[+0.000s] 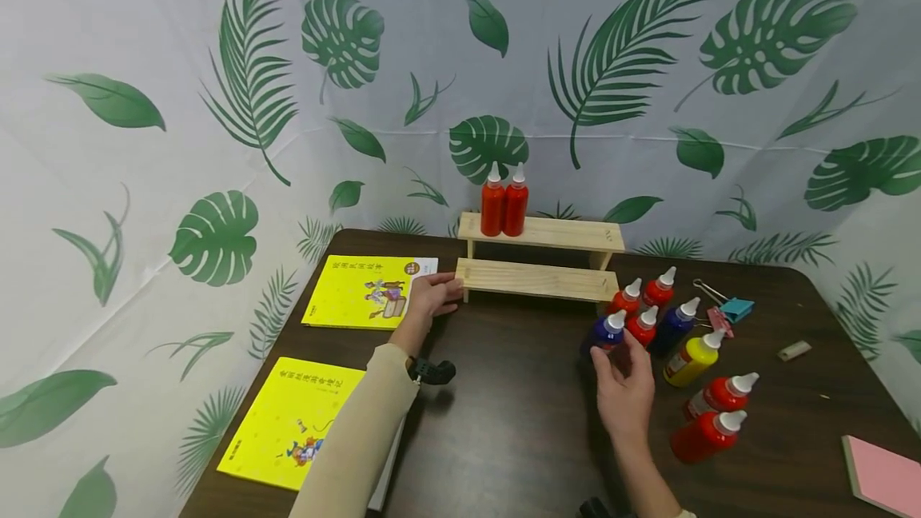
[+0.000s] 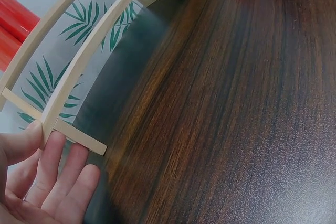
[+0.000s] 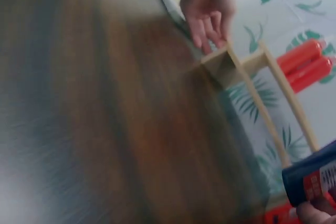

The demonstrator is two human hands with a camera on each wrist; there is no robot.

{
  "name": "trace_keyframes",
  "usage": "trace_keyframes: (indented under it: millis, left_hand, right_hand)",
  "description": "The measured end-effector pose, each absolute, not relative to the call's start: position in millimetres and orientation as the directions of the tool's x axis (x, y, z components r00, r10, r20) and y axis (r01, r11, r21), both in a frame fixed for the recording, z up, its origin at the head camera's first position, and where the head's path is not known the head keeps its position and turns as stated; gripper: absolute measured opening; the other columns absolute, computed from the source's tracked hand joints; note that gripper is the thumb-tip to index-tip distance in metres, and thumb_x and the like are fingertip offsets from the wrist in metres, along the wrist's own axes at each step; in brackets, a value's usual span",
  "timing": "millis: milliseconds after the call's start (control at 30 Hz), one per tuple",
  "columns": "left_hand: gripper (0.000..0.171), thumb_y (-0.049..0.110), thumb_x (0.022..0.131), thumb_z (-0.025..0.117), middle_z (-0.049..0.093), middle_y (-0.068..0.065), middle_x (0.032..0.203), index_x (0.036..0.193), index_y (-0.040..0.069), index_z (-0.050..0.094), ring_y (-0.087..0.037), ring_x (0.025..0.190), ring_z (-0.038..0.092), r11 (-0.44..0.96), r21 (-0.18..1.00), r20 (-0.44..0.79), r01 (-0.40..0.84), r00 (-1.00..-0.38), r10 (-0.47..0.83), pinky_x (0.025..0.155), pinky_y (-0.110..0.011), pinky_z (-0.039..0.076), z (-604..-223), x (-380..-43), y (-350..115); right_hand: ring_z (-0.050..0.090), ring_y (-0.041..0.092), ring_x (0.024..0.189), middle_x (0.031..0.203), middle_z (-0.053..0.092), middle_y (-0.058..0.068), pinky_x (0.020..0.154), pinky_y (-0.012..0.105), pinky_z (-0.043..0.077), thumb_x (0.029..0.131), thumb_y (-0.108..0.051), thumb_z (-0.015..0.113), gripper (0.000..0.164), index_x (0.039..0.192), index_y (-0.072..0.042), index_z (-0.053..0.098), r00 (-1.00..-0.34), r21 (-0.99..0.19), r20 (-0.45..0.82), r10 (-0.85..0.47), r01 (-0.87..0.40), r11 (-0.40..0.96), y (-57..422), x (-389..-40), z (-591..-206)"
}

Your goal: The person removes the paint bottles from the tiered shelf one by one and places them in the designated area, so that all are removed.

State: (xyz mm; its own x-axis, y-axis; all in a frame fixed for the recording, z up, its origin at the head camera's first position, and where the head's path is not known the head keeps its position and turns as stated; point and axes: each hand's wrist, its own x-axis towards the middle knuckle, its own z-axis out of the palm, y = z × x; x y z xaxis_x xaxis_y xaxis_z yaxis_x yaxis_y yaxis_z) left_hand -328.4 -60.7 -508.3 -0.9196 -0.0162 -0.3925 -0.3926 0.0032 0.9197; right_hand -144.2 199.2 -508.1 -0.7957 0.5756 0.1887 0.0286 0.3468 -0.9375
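My left hand [image 1: 432,300] is at the left end of a two-step wooden rack [image 1: 536,278]. In the left wrist view the thumb and fingers of this hand [image 2: 50,177] pinch the end of the rack's lower board [image 2: 73,85]. My right hand [image 1: 626,390] grips a dark blue squeeze bottle [image 1: 603,334] with a white nozzle cap, beside the rack's right end. The right wrist view shows the blue bottle [image 3: 310,179] at its lower right corner, with fingertips on it. Two red bottles [image 1: 504,209] stand side by side on the rack's upper step, toward its left.
Right of the rack are several red bottles [image 1: 703,436], another blue bottle [image 1: 674,328] and a yellow bottle [image 1: 692,360]. Binder clips [image 1: 735,310], an eraser-like block [image 1: 795,351] and a pink pad [image 1: 885,470] lie farther right. Two yellow books [image 1: 360,290] lie on the left.
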Motion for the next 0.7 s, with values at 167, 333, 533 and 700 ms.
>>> trace_keyframes:
  millis: [167, 333, 533, 700]
  left_hand:
    - [0.036, 0.019, 0.085, 0.073, 0.072, -0.012, 0.103, 0.118, 0.005, 0.066, -0.021, 0.087, 0.071, 0.005, 0.92, -0.392, -0.392, -0.92, -0.019, 0.07, -0.034, 0.059, -508.0, -328.4, -60.7]
    - [0.036, 0.02, 0.086, 0.073, 0.071, -0.012, 0.103, 0.119, 0.005, 0.066, -0.021, 0.087, 0.071, 0.009, 0.921, -0.39, -0.39, -0.921, -0.019, 0.071, -0.034, 0.059, -506.5, -328.1, -60.2]
    - [0.037, 0.02, 0.086, 0.073, 0.071, -0.012, 0.104, 0.119, 0.005, 0.065, -0.021, 0.087, 0.071, 0.008, 0.919, -0.393, -0.394, -0.919, -0.02, 0.071, -0.033, 0.059, -508.1, -328.0, -60.3]
    - [0.037, 0.02, 0.086, 0.072, 0.071, -0.012, 0.104, 0.119, 0.005, 0.065, -0.022, 0.088, 0.071, 0.007, 0.92, -0.393, -0.393, -0.919, -0.015, 0.071, -0.034, 0.059, -508.5, -328.0, -60.7]
  right_hand:
    - [0.048, 0.03, 0.118, 0.129, 0.048, 0.016, 0.094, 0.044, 0.049, 0.094, -0.022, 0.061, 0.05, 0.138, -0.005, 0.046, -0.745, -0.926, 0.164, 0.646, 0.109, 0.361, 215.4, -125.3, -521.4]
    - [0.047, 0.031, 0.114, 0.122, 0.046, 0.021, 0.079, 0.002, 0.04, 0.093, -0.013, 0.061, 0.048, 0.136, 0.0, 0.046, -0.711, -0.914, 0.198, 0.674, 0.114, 0.389, 225.1, -118.8, -527.9]
    - [0.046, 0.036, 0.115, 0.124, 0.044, 0.023, 0.095, 0.037, 0.048, 0.095, -0.012, 0.057, 0.048, 0.139, 0.0, 0.043, -0.71, -0.905, 0.179, 0.681, 0.152, 0.396, 229.5, -119.3, -528.7]
    - [0.045, 0.04, 0.119, 0.125, 0.042, 0.025, 0.094, 0.056, 0.043, 0.096, -0.01, 0.054, 0.049, 0.141, 0.002, 0.04, -0.707, -0.908, 0.17, 0.686, 0.158, 0.387, 231.6, -121.4, -529.2]
